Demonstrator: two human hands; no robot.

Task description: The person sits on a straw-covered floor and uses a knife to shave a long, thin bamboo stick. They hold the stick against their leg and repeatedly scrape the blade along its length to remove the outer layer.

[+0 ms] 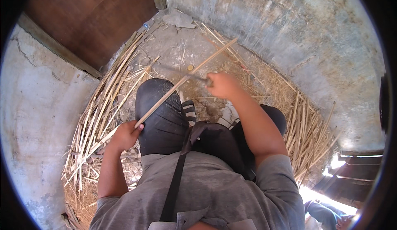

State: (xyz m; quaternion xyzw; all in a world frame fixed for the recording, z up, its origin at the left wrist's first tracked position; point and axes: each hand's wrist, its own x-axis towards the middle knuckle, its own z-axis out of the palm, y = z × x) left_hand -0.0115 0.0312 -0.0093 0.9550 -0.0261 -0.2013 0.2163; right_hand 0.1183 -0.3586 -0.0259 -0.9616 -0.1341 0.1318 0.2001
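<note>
A long, pale bamboo strip slants from lower left to upper right across my raised left knee. Its near end is in my closed left hand, thumb along the strip. My right hand is wrapped round the handle of a knife in front of my knees. The dark blade points left and is smeared by motion. It crosses the strip around its middle; whether it touches the strip I cannot tell.
Bundles of split bamboo strips lie along the left and right, with shavings scattered over the floor. A brown door panel and worn plaster walls close in the corner. Another person's leg shows at lower right.
</note>
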